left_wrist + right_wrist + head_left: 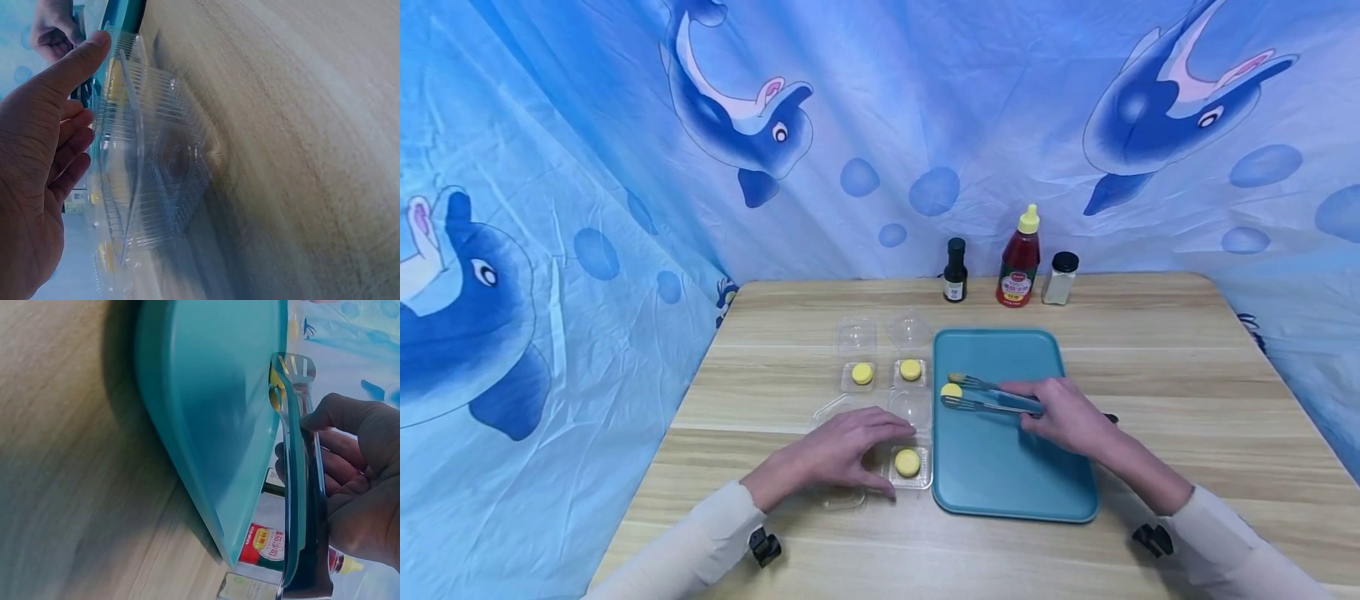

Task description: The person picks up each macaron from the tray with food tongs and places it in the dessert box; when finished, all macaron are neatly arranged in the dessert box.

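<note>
My right hand (1063, 414) grips a pair of metal tongs (306, 506) over the teal tray (1015, 475). The tongs' slotted ends lie on either side of a round yellow pastry (951, 390) at the tray's left edge; whether they touch it I cannot tell. My left hand (857, 446), its fingers loosely bent, hovers around an opened clear plastic box (922, 481) with another yellow pastry (907, 463) in it. In the left wrist view, the thumb is close to the rim of a clear plastic box (169, 144); contact is unclear.
Two more opened clear boxes hold yellow pastries (862, 373) (911, 370) farther back. Behind the tray stand a small dark bottle (955, 275), a red sauce bottle (1019, 267) and a black-capped jar (1060, 282). A blue dolphin-print curtain (887, 125) hangs behind the wooden table (1187, 375).
</note>
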`<state>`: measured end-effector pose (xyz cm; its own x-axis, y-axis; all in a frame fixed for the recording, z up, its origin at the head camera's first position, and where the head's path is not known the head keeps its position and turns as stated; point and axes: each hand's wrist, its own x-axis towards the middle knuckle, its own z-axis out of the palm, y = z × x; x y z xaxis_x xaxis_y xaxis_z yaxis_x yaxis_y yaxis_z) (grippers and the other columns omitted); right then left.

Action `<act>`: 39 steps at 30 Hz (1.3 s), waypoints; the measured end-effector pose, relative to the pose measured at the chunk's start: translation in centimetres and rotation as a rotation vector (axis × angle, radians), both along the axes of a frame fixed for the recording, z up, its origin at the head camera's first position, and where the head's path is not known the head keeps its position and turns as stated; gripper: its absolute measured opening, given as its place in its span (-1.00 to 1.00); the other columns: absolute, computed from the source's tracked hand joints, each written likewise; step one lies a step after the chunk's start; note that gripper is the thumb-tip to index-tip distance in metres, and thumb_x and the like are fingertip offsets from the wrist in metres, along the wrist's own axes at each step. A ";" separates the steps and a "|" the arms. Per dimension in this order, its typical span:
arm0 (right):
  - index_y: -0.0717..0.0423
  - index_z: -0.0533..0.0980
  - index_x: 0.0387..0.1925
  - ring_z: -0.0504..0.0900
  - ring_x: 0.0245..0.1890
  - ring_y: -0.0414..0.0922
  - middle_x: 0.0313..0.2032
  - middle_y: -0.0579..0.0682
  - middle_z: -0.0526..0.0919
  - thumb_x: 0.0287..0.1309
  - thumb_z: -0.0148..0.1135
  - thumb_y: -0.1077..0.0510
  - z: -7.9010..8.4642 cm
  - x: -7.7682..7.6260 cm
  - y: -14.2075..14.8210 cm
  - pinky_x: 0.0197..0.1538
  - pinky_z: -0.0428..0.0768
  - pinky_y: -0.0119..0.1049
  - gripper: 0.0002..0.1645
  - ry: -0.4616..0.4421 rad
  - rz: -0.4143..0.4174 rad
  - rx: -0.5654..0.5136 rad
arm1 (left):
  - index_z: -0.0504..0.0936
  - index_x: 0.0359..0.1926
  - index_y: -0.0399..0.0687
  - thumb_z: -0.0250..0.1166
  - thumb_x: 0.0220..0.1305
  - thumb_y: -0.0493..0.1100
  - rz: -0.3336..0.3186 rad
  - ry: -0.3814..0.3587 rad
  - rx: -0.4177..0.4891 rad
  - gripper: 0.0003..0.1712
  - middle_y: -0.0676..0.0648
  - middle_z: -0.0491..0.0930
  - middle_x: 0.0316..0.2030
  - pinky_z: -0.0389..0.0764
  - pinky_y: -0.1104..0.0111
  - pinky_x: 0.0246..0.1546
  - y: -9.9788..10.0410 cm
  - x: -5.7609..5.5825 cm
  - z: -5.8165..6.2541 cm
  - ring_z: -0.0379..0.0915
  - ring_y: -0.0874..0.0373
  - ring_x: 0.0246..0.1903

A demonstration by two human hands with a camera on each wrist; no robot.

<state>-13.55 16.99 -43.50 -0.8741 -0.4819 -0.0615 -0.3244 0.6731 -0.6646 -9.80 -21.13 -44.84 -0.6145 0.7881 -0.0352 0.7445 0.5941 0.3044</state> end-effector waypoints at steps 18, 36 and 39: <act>0.22 0.62 0.31 0.49 -0.69 -0.22 0.23 0.39 0.63 0.20 0.38 0.49 -0.3 -0.1 0.2 -0.68 0.39 -0.44 -0.38 0.009 -0.008 -0.014 | 0.46 0.49 -0.03 0.66 -0.09 0.39 0.022 0.041 0.131 0.19 -0.07 0.53 0.40 0.44 0.05 0.46 -3.4 1.2 1.2 0.41 0.03 0.41; 0.24 0.61 0.31 0.40 -0.74 -0.22 0.23 0.40 0.63 0.20 0.37 0.49 -0.2 -0.1 0.2 -0.68 0.38 -0.45 -0.38 0.011 -0.010 -0.009 | 0.46 0.46 -0.13 0.64 -0.14 0.48 0.067 0.097 0.187 0.26 -0.06 0.55 0.36 0.58 0.00 0.32 -7.8 4.6 -1.0 0.48 0.07 0.32; 0.23 0.61 0.31 0.44 -0.72 -0.22 0.23 0.40 0.63 0.19 0.38 0.50 -0.3 -0.1 0.1 -0.68 0.39 -0.44 -0.37 0.011 -0.008 -0.011 | 0.48 0.45 -0.10 0.64 -0.10 0.45 0.062 0.111 0.191 0.21 -0.07 0.56 0.35 0.58 -0.01 0.32 -7.9 4.7 -1.3 0.49 0.06 0.32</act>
